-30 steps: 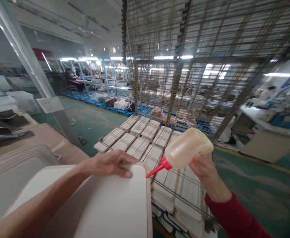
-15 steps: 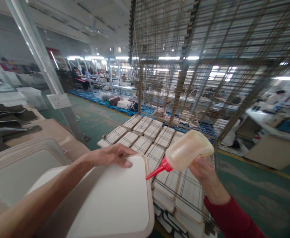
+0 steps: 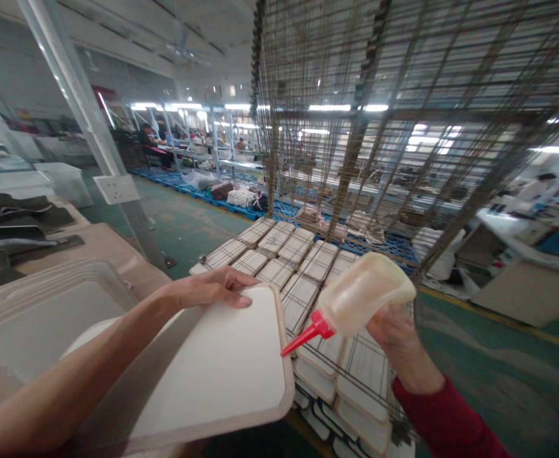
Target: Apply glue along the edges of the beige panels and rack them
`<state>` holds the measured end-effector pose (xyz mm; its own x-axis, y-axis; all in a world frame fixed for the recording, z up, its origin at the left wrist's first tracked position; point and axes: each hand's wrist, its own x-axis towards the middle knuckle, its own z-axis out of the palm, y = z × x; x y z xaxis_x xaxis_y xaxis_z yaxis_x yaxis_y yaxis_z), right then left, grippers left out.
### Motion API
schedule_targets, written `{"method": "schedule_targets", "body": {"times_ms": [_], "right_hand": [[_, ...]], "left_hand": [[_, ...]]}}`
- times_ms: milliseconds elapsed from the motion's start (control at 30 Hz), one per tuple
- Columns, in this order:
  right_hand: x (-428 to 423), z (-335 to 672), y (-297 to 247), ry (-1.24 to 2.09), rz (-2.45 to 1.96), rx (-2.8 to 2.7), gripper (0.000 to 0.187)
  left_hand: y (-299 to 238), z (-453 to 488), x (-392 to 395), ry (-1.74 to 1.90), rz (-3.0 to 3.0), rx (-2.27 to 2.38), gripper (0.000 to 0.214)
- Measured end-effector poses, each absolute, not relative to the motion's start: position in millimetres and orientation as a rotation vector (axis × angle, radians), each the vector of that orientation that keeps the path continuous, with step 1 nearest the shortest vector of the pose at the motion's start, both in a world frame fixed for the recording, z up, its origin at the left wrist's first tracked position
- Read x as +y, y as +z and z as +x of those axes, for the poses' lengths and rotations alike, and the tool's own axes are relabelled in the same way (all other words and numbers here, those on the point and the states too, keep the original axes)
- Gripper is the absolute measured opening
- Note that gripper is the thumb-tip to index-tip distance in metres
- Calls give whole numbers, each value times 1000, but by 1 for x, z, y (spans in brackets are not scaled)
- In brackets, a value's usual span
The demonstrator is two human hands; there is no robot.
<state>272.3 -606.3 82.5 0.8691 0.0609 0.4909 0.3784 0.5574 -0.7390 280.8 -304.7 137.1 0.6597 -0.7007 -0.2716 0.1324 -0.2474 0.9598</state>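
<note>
My left hand (image 3: 212, 287) grips the far edge of a white rounded panel (image 3: 222, 369) with a tan rim, held tilted in front of me. My right hand (image 3: 394, 334) is closed round a translucent squeeze bottle (image 3: 365, 292) with a red nozzle. The nozzle tip (image 3: 286, 351) sits right at the panel's right edge. Just beyond lies a wire rack shelf (image 3: 279, 267) with several similar white panels laid in rows.
A tall wire drying rack (image 3: 394, 127) rises ahead and to the right. A stack of tan-rimmed panels (image 3: 45, 312) lies on the table at left. A metal post with a socket box (image 3: 116, 188) stands left of centre. People work at benches far back.
The panel has tilted and swung slightly, its far edge lifted with my left hand. The bottle's nozzle has followed down along the panel's right edge.
</note>
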Motion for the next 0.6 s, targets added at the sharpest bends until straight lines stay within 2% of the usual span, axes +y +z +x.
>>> {"method": "schedule_targets", "body": {"times_ms": [200,400,600], "right_hand": [[-605,271,82,-171,-983,-523,33],[-605,273,81,-168,-1000,-485,50],[-608,273,75,-183,-987,-480,52]], "left_hand": [[134,282,-299,-827,1631,-485,38],[133,284,-295,-784,1644,-455,38],[132,286,-291,-765,1666,-423,41]]}}
